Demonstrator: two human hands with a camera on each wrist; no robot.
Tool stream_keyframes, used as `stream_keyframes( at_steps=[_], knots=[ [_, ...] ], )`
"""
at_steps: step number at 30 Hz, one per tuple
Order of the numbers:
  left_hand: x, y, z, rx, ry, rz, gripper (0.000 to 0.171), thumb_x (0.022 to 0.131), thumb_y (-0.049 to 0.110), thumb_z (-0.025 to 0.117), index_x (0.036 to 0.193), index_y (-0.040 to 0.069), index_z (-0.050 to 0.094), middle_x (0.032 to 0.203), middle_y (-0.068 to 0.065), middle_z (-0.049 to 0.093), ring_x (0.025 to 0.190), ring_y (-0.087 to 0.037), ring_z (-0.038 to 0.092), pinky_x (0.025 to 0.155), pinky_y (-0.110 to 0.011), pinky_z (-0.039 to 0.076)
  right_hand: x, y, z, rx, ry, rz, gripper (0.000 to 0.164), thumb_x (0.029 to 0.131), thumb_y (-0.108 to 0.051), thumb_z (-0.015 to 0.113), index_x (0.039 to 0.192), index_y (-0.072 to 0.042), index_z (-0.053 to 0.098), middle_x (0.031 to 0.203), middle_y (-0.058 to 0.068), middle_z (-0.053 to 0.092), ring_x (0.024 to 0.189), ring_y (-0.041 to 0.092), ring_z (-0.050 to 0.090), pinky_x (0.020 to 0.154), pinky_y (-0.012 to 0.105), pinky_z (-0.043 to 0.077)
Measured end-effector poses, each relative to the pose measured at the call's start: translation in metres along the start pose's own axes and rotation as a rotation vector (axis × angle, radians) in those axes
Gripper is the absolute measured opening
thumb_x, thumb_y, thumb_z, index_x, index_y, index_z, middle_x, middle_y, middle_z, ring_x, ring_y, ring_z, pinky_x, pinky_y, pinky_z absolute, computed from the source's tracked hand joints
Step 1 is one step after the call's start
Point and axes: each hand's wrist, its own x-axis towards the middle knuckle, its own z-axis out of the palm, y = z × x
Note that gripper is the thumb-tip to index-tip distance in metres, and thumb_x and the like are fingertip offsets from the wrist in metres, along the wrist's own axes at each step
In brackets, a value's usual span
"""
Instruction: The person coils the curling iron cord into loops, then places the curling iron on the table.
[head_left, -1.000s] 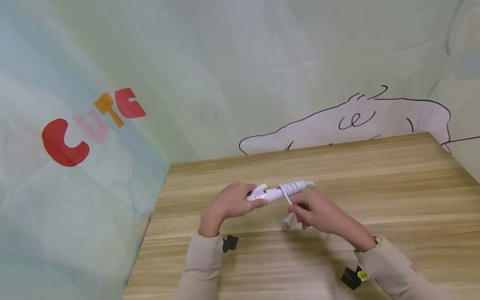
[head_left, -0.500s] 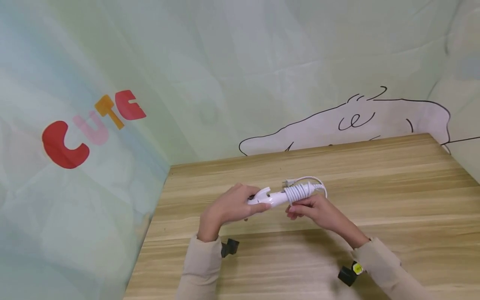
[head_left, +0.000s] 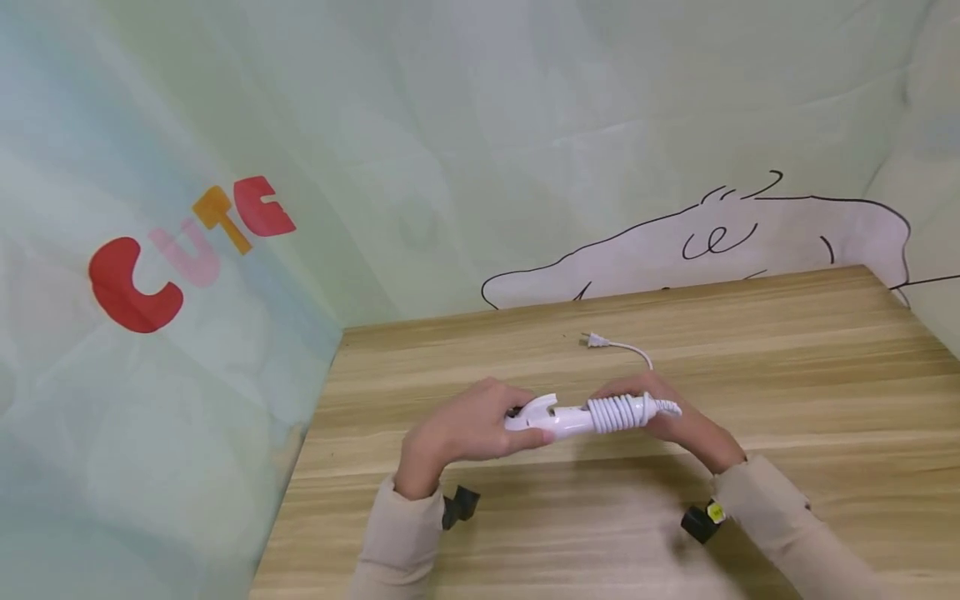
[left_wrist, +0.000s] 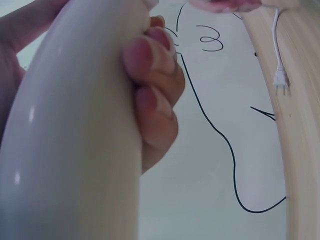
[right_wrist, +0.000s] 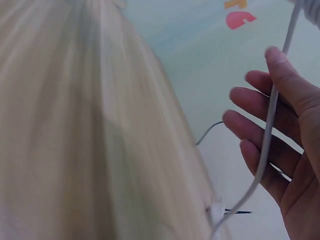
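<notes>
My left hand (head_left: 468,425) grips a white curling iron (head_left: 572,422) by its lever end, thumb along the near side. In the left wrist view its smooth white body (left_wrist: 75,130) fills the left side, with curled fingers (left_wrist: 157,107) around it. The power cord (head_left: 617,414) is wound in several turns round the iron's right end. Behind that end is my right hand (head_left: 684,427), partly hidden. In the right wrist view the cord (right_wrist: 267,135) runs between its thumb and fingers and across the palm. The cord's loose end, with a two-prong plug (head_left: 597,340), extends beyond the right hand.
A wood-grain table (head_left: 787,358) lies below both hands. Behind it hangs a pale backdrop (head_left: 450,125) with a line drawing and coloured letters. Small black devices (head_left: 461,506) sit at both wrists.
The right hand has passed from the near side of the iron to behind it, carrying the cord. The plug has swung from the near side to the far side. The left hand keeps its grip.
</notes>
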Motion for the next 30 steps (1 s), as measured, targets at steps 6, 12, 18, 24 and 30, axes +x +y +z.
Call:
stream_keyframes(
  at_steps=[6,12,18,24,30],
  knots=[
    [0.002,0.006,0.002,0.044,-0.022,0.019,0.028,0.088,0.045,0.062,0.077,0.02,0.058,0.063,0.01,0.05,0.055,-0.002,0.045,0.053,-0.019,0.039,0.02,-0.001,-0.02,-0.05,-0.121,0.009,0.01,0.084,-0.006,0.069,0.093,-0.007,0.074,0.088,0.003,0.074,0.08,0.0,0.064,0.068,0.022,0.052],
    [0.005,0.012,0.004,0.092,-0.037,0.027,0.03,0.087,0.046,0.063,0.073,0.02,0.056,0.061,0.011,0.049,0.053,-0.002,0.044,0.052,-0.019,0.038,0.029,-0.007,-0.033,-0.222,-0.194,0.051,0.008,0.087,-0.021,0.068,0.092,-0.017,0.074,0.089,-0.007,0.072,0.08,0.0,0.064,0.07,0.027,0.053],
    [0.009,0.014,0.009,0.113,-0.04,-0.021,0.033,0.085,0.048,0.064,0.07,0.021,0.055,0.058,0.011,0.045,0.05,-0.003,0.042,0.05,-0.02,0.035,0.034,-0.022,-0.043,-0.378,-0.154,0.024,0.006,0.086,-0.026,0.07,0.09,-0.023,0.073,0.086,-0.015,0.07,0.075,-0.003,0.061,0.066,0.025,0.051],
    [0.012,0.016,0.011,0.1,-0.062,-0.096,0.031,0.085,0.048,0.064,0.073,0.021,0.058,0.06,0.01,0.05,0.052,-0.005,0.045,0.05,-0.022,0.038,0.04,-0.043,-0.046,-0.511,-0.1,-0.106,0.004,0.083,-0.024,0.073,0.085,-0.021,0.071,0.08,-0.016,0.067,0.07,-0.002,0.059,0.063,0.025,0.049],
    [0.017,0.007,0.015,0.114,-0.046,-0.145,0.03,0.086,0.048,0.063,0.077,0.019,0.059,0.062,0.008,0.05,0.053,-0.006,0.045,0.051,-0.023,0.038,0.036,-0.058,-0.042,-0.579,-0.094,-0.072,0.007,0.081,-0.022,0.075,0.086,-0.018,0.071,0.08,-0.012,0.067,0.066,0.0,0.058,0.06,0.024,0.049]
  ],
)
